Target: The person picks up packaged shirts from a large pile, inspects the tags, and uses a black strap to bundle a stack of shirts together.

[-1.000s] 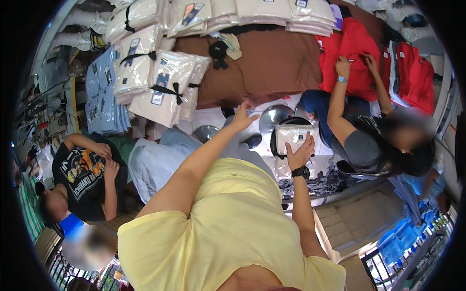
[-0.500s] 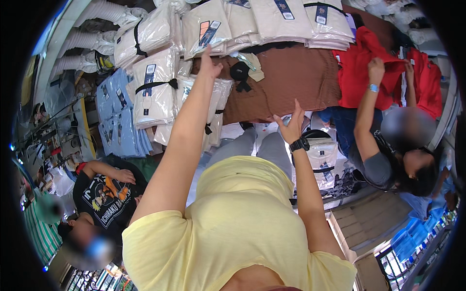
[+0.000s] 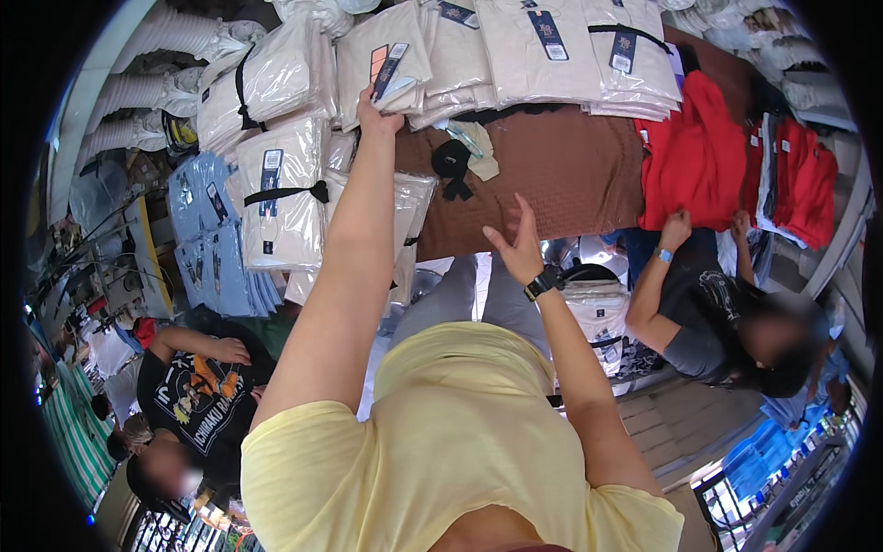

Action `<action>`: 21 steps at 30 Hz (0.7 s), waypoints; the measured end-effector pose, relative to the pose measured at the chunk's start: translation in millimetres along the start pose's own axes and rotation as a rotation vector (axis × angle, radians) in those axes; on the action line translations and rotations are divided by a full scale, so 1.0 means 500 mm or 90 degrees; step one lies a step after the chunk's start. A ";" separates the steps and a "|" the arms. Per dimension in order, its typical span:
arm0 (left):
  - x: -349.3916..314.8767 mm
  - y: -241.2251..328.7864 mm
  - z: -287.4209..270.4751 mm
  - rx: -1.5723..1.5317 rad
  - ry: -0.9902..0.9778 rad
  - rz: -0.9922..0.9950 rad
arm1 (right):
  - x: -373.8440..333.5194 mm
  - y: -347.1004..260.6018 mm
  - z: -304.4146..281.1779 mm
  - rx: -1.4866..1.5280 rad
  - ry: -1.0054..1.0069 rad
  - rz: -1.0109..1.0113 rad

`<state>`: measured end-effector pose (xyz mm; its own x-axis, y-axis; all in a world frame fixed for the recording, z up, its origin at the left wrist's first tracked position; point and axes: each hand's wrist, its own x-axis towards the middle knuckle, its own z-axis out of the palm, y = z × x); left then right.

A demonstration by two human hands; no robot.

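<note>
My left hand [image 3: 374, 116] reaches forward with its fingers stretched out at the near edge of a cream garment in a clear bag [image 3: 395, 41]; its thumb stands apart to the right. The fingertips are near the garment's orange and dark tags, and the bag's edge partly hides how they touch. Over the near edge of a brown cloth [image 3: 570, 156], my right hand [image 3: 521, 247] is raised with fingers spread and nothing in it. Between the hands lie a black fabric roll [image 3: 451, 158] and a small beige cloth piece [image 3: 485, 167].
More bagged cream garments [image 3: 538, 55] line the back, and bundles tied with black strips [image 3: 283, 193] stand left, beside light blue garments [image 3: 207, 225]. At right, a co-worker's hands [image 3: 676, 230] handle red garments [image 3: 685, 156]. Another person [image 3: 207, 386] is at the lower left.
My left hand has moved slightly left, and my right hand has shifted left and a little nearer. The co-worker's hands have lowered, with the red garment now laid flatter.
</note>
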<state>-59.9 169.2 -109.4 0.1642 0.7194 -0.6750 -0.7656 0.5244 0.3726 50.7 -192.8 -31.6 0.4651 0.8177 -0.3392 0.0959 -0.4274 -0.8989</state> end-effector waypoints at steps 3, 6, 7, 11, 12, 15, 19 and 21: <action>-0.059 -0.011 -0.013 0.012 -0.001 0.000 | 0.058 -0.025 -0.026 0.116 -0.027 0.046; -0.159 -0.029 -0.061 -0.007 -0.057 -0.040 | 0.137 -0.040 -0.057 0.262 -0.100 0.119; -0.242 -0.051 -0.031 0.010 -0.016 -0.061 | 0.164 -0.038 -0.075 0.323 -0.117 0.174; -0.450 -0.052 -0.092 0.054 -0.098 -0.154 | 0.231 -0.024 -0.111 0.689 -0.268 0.384; -0.490 -0.044 -0.116 0.079 -0.126 -0.183 | 0.223 -0.031 -0.108 0.704 -0.280 0.316; -0.560 -0.020 -0.167 0.232 -0.169 -0.277 | 0.219 -0.020 -0.133 0.642 -0.164 0.261; -0.585 -0.045 -0.132 0.520 -0.135 -0.227 | 0.166 -0.036 -0.259 0.659 -0.405 0.371; -0.566 -0.094 -0.114 0.613 -0.206 -0.128 | 0.163 0.014 -0.291 0.398 -0.383 0.373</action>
<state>-105.9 -85.0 27.6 0.5022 0.5911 -0.6312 0.0935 0.6885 0.7192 217.5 -185.0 -25.0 -0.2395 0.6771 -0.6958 -0.5546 -0.6836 -0.4744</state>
